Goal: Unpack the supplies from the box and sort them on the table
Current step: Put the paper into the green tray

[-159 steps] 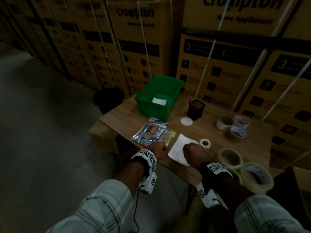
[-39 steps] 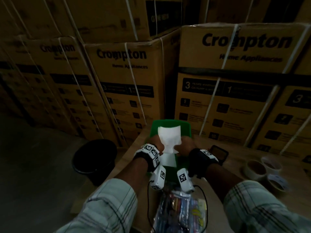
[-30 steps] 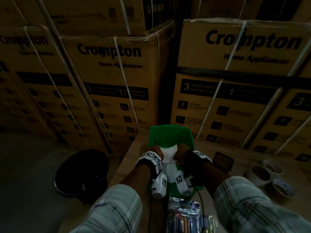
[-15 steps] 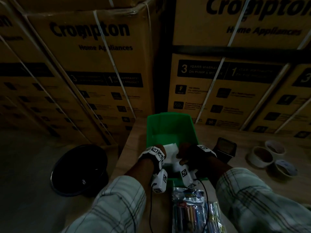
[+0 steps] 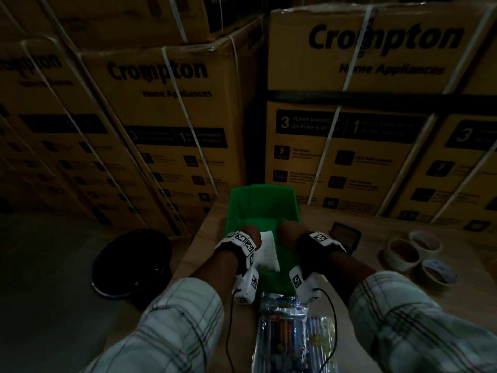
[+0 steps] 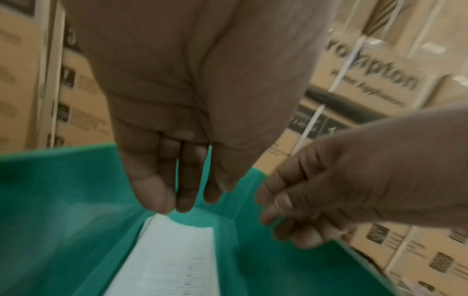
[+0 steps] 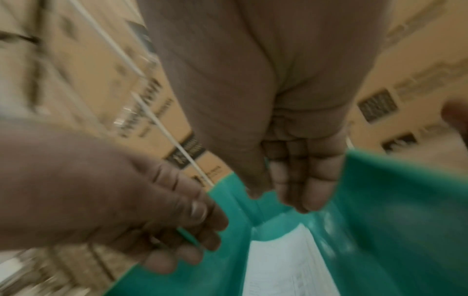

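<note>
Paper sheets lying in green bin

Paper sheets (image 5: 265, 251) lie flat on the floor of the green bin (image 5: 263, 203). Your left hand (image 5: 251, 235) and right hand (image 5: 286, 232) hover over them, fingers straight and relaxed, gripping nothing. 3 tape rolls (image 5: 403, 254) sit well apart on the wooden table (image 5: 376, 286).

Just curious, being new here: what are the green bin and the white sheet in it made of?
Green bin: looks like moulded plastic, smooth and slightly glossy, with rounded corners. White sheet: seemingly thin paper, matte, lying flat, with faint printed lines in the wrist views.
</note>
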